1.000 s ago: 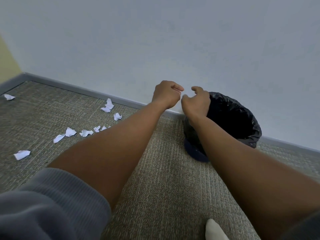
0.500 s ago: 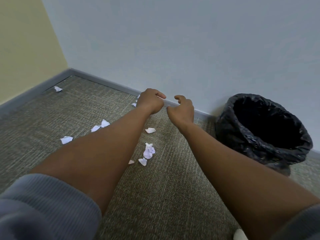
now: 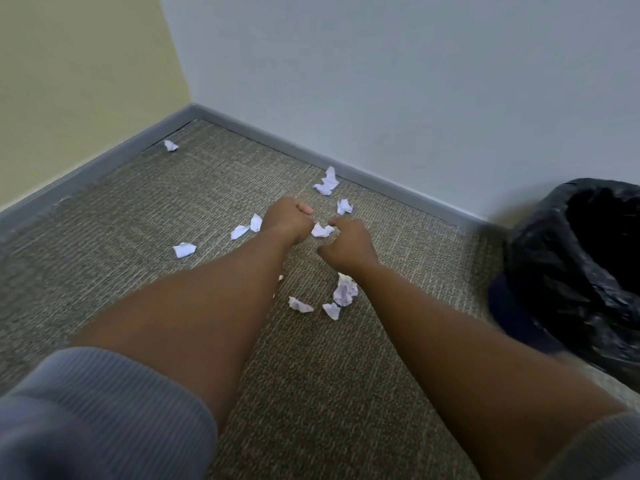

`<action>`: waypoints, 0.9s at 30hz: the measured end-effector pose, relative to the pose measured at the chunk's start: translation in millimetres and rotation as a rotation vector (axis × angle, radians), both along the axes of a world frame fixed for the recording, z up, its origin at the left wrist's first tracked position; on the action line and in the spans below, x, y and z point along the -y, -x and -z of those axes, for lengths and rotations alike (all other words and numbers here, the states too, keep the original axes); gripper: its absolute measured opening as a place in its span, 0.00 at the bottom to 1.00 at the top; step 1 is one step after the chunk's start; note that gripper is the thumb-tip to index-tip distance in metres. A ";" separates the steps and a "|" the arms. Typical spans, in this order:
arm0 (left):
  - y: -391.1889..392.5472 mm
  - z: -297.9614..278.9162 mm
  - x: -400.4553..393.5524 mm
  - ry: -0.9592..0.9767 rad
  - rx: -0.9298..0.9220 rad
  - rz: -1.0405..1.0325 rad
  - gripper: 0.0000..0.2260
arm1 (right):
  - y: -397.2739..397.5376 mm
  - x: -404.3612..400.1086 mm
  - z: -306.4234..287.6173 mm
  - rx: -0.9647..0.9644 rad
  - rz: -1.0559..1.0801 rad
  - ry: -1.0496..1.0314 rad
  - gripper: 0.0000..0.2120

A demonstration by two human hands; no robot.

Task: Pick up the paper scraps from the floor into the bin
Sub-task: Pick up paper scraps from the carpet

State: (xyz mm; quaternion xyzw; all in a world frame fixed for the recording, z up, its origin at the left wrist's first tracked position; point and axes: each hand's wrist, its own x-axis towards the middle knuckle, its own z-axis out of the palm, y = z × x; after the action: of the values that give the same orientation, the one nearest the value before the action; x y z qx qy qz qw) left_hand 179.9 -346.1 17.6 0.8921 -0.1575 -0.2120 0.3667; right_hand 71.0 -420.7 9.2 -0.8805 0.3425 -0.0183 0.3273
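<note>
Several crumpled white paper scraps lie on the grey-brown carpet: one in the corner (image 3: 171, 145), a pair near the baseboard (image 3: 327, 181), one at the left (image 3: 184, 250), and a cluster (image 3: 345, 291) under my right wrist. My left hand (image 3: 289, 220) is curled into a fist above the carpet with nothing visible in it. My right hand (image 3: 348, 245) hovers beside it, thumb and fingers loosely apart. One scrap (image 3: 322, 231) shows on the floor between the two hands. The bin (image 3: 554, 289), lined with a black bag, stands at the right edge.
The pale blue wall and the yellow wall meet in a corner, with a grey baseboard (image 3: 381, 188) along both. My grey sleeves fill the lower corners. Bare carpet (image 3: 311, 393) lies between my forearms and near me.
The view has swung left, so the bin slid from the centre to the right edge. Both hands moved away from the bin mouth and down over the scattered scraps.
</note>
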 end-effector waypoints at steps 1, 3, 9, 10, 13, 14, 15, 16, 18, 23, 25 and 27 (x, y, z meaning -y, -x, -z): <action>-4.2 5.9 -6.0 -0.021 -0.002 -0.004 0.09 | -1.9 -2.3 5.7 -0.040 -0.037 0.012 0.31; -11.8 17.5 -18.7 -0.068 -0.007 -0.005 0.09 | -4.4 -6.5 15.9 -0.126 -0.096 0.042 0.34; -18.1 52.2 -52.3 -0.422 -0.050 0.172 0.27 | -3.1 -12.9 38.6 -0.476 -0.203 0.148 0.45; -16.4 56.6 -55.9 -0.480 -0.046 0.202 0.32 | -1.1 -12.8 41.5 -0.532 -0.213 0.151 0.47; -11.3 67.3 -63.7 -0.592 -0.042 0.291 0.41 | 8.4 -11.7 53.8 -0.651 -0.278 0.169 0.50; -10.2 69.6 -65.5 -0.616 -0.047 0.319 0.41 | 11.4 -11.3 58.5 -0.675 -0.309 0.179 0.50; -9.0 71.0 -67.2 -0.634 -0.044 0.346 0.41 | 14.0 -10.8 62.7 -0.688 -0.336 0.183 0.49; -8.1 72.4 -68.7 -0.647 -0.041 0.362 0.39 | 15.3 -10.1 66.4 -0.689 -0.356 0.178 0.47; -7.4 73.6 -71.3 -0.652 -0.025 0.362 0.33 | 15.2 -9.2 71.0 -0.662 -0.382 0.155 0.42; -6.9 82.2 -72.8 -0.594 -0.031 0.403 0.19 | 12.0 -13.9 74.9 -0.553 -0.434 0.143 0.22; -5.5 83.4 -73.1 -0.575 -0.019 0.417 0.18 | 10.9 -16.6 72.1 -0.511 -0.427 0.114 0.19; -5.6 82.4 -74.0 -0.544 -0.017 0.381 0.21 | 8.0 -18.4 67.7 -0.454 -0.382 0.056 0.17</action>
State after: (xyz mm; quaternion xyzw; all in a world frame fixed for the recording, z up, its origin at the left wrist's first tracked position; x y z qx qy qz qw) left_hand 185.5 -272.1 -64.8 0.9100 -0.2561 -0.3185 0.0701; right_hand 63.0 -402.3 -58.5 -0.9193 0.2344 0.2314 0.2155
